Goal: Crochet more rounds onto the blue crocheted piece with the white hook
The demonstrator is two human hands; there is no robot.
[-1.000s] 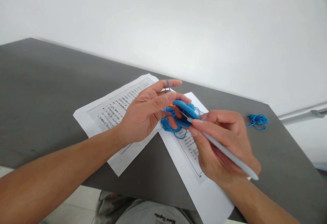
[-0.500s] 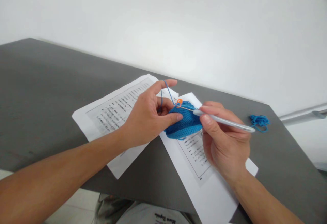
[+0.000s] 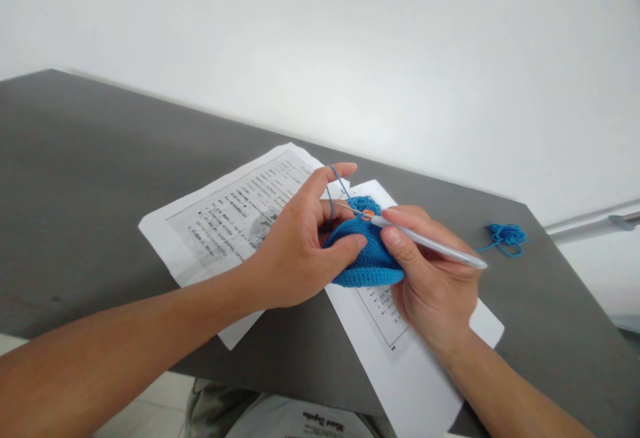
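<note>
Thumb and fingers of my left hand [image 3: 310, 238] pinch a blue crochet piece [image 3: 367, 277] at its left side. A strand of blue yarn [image 3: 329, 201] loops over the raised index finger and runs down to the work. My right hand [image 3: 430, 265] grips a crochet hook [image 3: 430, 241] with a pale grey handle, much like a pen. Its thin metal shaft points left across the top of the piece, close to the left fingers. An orange stitch marker [image 3: 369, 214] sits at the upper edge, beside the hook. Whether the hook tip is inside a stitch, I cannot tell.
Two printed sheets lie under my hands, the left sheet [image 3: 200, 225] and the right sheet [image 3: 410, 385], on a dark grey table [image 3: 100, 178]. A small bundle of blue yarn [image 3: 507, 235] rests at the right. Behind the table rises a white wall [image 3: 320, 51].
The crochet piece and my left hand have shifted slightly down and right. The hook has moved left, its shaft now higher across the work. The orange marker has moved right and tilted.
</note>
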